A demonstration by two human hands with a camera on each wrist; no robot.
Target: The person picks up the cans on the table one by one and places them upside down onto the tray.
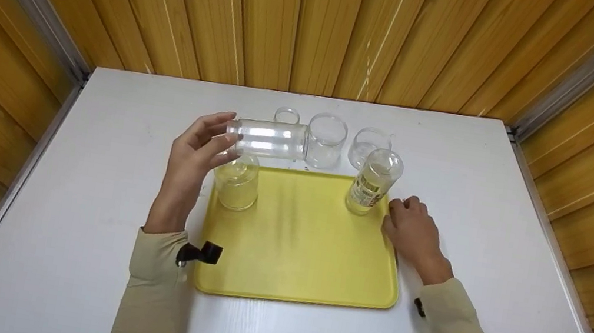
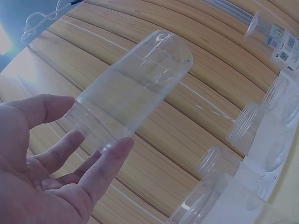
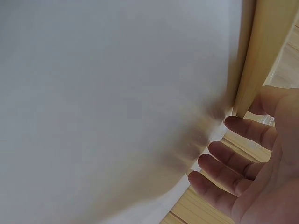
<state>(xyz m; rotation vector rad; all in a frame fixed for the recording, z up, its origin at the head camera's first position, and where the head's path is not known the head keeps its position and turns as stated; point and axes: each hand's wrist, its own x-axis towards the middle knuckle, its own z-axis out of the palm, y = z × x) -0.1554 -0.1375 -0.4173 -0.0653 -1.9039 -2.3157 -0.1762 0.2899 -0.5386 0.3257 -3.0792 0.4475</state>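
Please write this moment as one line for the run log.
left hand: holds clear jar sideways | right hand: grips yellow tray at right rim | on tray: labelled container, standing jar

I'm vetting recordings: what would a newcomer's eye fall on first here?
Most striking is the bright yellow rectangular tray on the white table. Near its far left corner, the left hand holds a clear cylindrical jar sideways. A clear labelled cylindrical jar stands at the tray's far right corner.
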